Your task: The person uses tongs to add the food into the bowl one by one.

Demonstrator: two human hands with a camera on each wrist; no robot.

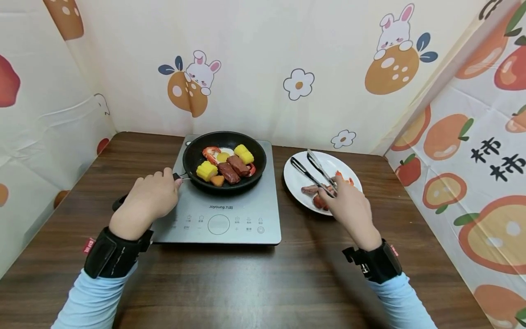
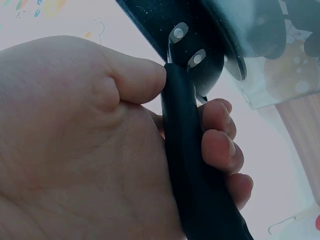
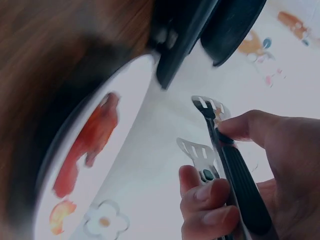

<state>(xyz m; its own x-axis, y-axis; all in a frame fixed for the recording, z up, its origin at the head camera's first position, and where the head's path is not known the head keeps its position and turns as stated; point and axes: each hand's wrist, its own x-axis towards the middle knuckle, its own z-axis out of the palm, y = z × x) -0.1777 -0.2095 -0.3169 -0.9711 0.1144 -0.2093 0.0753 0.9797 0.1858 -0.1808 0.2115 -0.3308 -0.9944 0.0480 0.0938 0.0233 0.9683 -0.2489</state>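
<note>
While the left hand point(image 1: 149, 199) wraps its fingers and thumb round the pan handle point(image 2: 192, 165), the right hand point(image 1: 349, 208) pinches a pair of tongs point(image 1: 314, 172) between thumb and curled fingers, with the two slotted blades apart.

Tongs: the long axis runs from the right hand toward eleven o'clock across the plate point(image 1: 297, 182), tips pointing away from the person. The food on the plate lies under and just beside the shafts, near the hand.

Pan point(image 1: 223, 160): it sits on the induction cooker point(image 1: 230, 214), at ten o'clock from the right hand and well apart from it; its handle runs toward seven o'clock into the left hand, which is the nearer one.

Contents: the pan holds two corn pieces, brown meat slices, a shrimp, a fried egg and an orange chunk. The plate holds a sausage point(image 1: 309, 189) and reddish pieces, partly hidden by the right hand.

Cooker and plate stand side by side on the desk point(image 1: 246, 283).
</note>
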